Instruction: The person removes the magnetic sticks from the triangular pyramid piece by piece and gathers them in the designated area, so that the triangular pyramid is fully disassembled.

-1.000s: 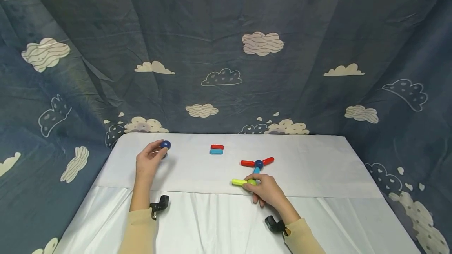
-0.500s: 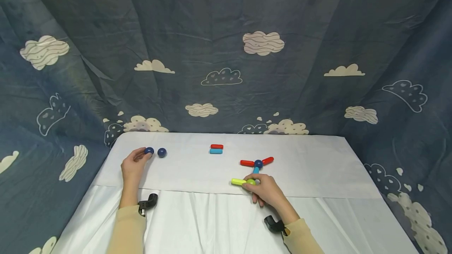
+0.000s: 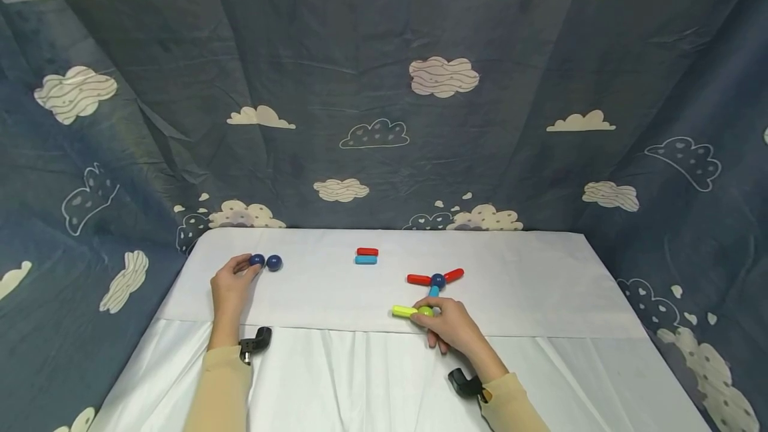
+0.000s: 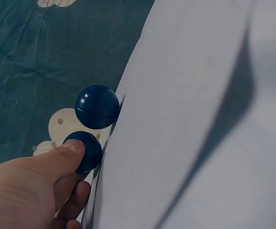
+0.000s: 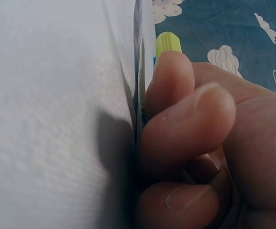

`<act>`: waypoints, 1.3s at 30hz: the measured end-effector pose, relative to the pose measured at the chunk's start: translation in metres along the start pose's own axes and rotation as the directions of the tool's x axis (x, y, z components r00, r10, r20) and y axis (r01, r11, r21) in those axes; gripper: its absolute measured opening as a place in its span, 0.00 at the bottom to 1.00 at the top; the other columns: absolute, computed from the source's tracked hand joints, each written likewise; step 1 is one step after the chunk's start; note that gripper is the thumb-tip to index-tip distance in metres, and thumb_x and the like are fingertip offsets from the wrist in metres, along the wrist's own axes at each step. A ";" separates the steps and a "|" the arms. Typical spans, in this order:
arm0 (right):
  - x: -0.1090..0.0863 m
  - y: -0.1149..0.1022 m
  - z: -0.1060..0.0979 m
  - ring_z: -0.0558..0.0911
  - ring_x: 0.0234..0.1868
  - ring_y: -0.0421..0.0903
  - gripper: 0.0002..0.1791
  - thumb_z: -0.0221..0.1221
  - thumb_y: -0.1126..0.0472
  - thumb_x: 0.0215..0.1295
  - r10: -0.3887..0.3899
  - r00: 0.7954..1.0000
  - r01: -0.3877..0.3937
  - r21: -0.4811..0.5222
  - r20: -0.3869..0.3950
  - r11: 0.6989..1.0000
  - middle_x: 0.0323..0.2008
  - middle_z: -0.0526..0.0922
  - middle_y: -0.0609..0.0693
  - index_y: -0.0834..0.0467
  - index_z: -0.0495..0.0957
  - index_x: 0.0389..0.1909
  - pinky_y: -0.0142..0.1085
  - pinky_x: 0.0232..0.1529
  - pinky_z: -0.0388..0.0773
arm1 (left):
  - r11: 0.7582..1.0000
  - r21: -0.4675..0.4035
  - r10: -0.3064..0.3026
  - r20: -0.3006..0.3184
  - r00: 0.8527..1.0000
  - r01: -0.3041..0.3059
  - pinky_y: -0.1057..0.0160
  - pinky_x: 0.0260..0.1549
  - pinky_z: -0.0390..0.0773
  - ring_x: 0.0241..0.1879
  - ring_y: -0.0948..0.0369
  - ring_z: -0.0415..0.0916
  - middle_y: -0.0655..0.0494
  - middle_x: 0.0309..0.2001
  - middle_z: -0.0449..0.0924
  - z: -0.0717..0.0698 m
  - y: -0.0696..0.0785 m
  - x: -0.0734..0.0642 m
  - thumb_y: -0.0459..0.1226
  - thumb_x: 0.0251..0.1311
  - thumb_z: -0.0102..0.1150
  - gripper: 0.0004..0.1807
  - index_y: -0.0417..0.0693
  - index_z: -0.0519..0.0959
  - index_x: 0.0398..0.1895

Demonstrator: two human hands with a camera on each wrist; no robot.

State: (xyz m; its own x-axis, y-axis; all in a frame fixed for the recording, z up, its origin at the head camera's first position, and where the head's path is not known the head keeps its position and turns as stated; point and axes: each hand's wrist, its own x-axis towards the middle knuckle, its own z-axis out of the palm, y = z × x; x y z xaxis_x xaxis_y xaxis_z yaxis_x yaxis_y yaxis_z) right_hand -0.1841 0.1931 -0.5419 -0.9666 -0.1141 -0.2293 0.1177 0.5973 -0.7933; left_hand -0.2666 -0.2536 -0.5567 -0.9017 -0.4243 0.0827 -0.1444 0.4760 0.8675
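My left hand (image 3: pixel 231 285) pinches a dark blue ball (image 3: pixel 257 259) between thumb and fingers, low at the white tabletop. Just right of it rests a second dark blue ball (image 3: pixel 274 263). The left wrist view has the thumb on the held ball (image 4: pixel 92 155), the other ball (image 4: pixel 97 107) close beyond it. With my right hand (image 3: pixel 454 327) I grip a lime-green ball (image 3: pixel 426 311), from which a yellow-green stick (image 3: pixel 404 311) points left. A light blue stick (image 3: pixel 434 292) runs from behind those fingers to a dark blue ball (image 3: pixel 439 281) bearing two red sticks (image 3: pixel 419 279). In the right wrist view, fingers hide most of this.
A loose red stick (image 3: pixel 367 252) and a loose light blue stick (image 3: pixel 366 260) lie side by side at the back middle of the white-covered table (image 3: pixel 516 299). A dark cloud-patterned curtain (image 3: pixel 498 172) hangs behind and along both sides.
My left hand has carried its ball from above the other blue ball down to its left, then slightly back toward it. My right hand has stayed in place on the green ball.
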 end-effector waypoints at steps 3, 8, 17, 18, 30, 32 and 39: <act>0.000 0.001 0.000 0.69 0.05 0.39 0.16 0.68 0.53 0.71 -0.003 1.000 0.003 -0.003 -0.002 1.000 0.11 0.77 0.47 0.53 0.85 0.55 0.29 0.12 0.66 | 1.000 0.000 -0.003 0.004 1.000 0.003 0.41 0.75 0.63 0.69 0.40 0.76 0.37 0.62 0.84 0.000 0.000 0.000 0.39 0.70 0.67 0.23 0.41 0.80 0.66; 0.000 0.001 0.000 0.69 0.06 0.39 0.16 0.68 0.53 0.71 0.004 1.000 -0.004 -0.006 0.000 1.000 0.11 0.77 0.47 0.53 0.85 0.55 0.29 0.12 0.66 | 1.000 -0.008 -0.023 0.003 1.000 0.023 0.41 0.76 0.62 0.70 0.40 0.74 0.39 0.63 0.84 -0.001 -0.002 -0.001 0.40 0.70 0.67 0.24 0.42 0.80 0.66; -0.001 -0.001 0.004 0.69 0.06 0.38 0.17 0.67 0.52 0.71 0.013 1.000 -0.013 -0.006 0.011 1.000 0.11 0.78 0.47 0.53 0.85 0.56 0.28 0.12 0.66 | 0.980 -0.150 0.083 -0.285 0.955 -0.130 0.64 0.56 0.68 0.58 0.57 0.81 0.43 0.58 0.87 -0.004 0.009 -0.013 0.37 0.69 0.69 0.18 0.44 0.85 0.60; -0.001 -0.001 0.004 0.69 0.06 0.38 0.17 0.67 0.52 0.71 0.014 1.000 -0.014 -0.006 0.011 1.000 0.11 0.78 0.47 0.53 0.85 0.56 0.28 0.12 0.66 | 0.971 -0.157 0.123 -0.310 0.943 -0.179 0.67 0.55 0.66 0.55 0.61 0.80 0.44 0.56 0.88 -0.003 0.015 -0.015 0.36 0.68 0.70 0.17 0.44 0.86 0.58; -0.001 0.000 0.001 0.70 0.07 0.39 0.21 0.68 0.51 0.71 0.002 1.000 -0.002 -0.012 0.018 1.000 0.13 0.79 0.47 0.52 0.83 0.61 0.29 0.13 0.68 | 0.809 -0.222 0.587 0.333 0.738 -0.544 0.54 0.53 0.83 0.49 0.55 0.86 0.54 0.50 0.91 0.085 0.095 -0.083 0.34 0.62 0.75 0.16 0.46 0.88 0.54; -0.002 0.000 0.001 0.70 0.08 0.40 0.23 0.68 0.51 0.71 -0.013 0.999 0.014 -0.017 0.046 1.000 0.14 0.81 0.47 0.51 0.81 0.64 0.30 0.14 0.68 | 0.826 -0.199 0.547 0.505 0.668 -0.527 0.49 0.58 0.83 0.53 0.56 0.86 0.56 0.54 0.89 0.105 0.097 -0.098 0.36 0.64 0.73 0.19 0.47 0.86 0.58; -0.003 -0.002 -0.001 0.72 0.11 0.41 0.27 0.64 0.57 0.73 -0.077 0.989 0.082 -0.032 0.127 0.996 0.18 0.83 0.46 0.51 0.74 0.71 0.30 0.17 0.65 | 0.881 -0.162 0.433 0.653 0.621 -0.444 0.50 0.65 0.80 0.58 0.59 0.83 0.60 0.56 0.87 0.144 0.099 -0.128 0.40 0.69 0.70 0.18 0.53 0.85 0.60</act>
State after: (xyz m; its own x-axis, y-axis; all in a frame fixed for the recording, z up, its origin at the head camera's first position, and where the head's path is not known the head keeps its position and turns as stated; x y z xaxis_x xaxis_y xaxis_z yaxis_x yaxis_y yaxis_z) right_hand -0.1819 0.1933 -0.5390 -0.9362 -0.2595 -0.2371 0.0311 0.6108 -0.7912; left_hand -0.2241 -0.0418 -0.5521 -0.8889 0.4454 0.1069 0.3390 0.4828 0.8075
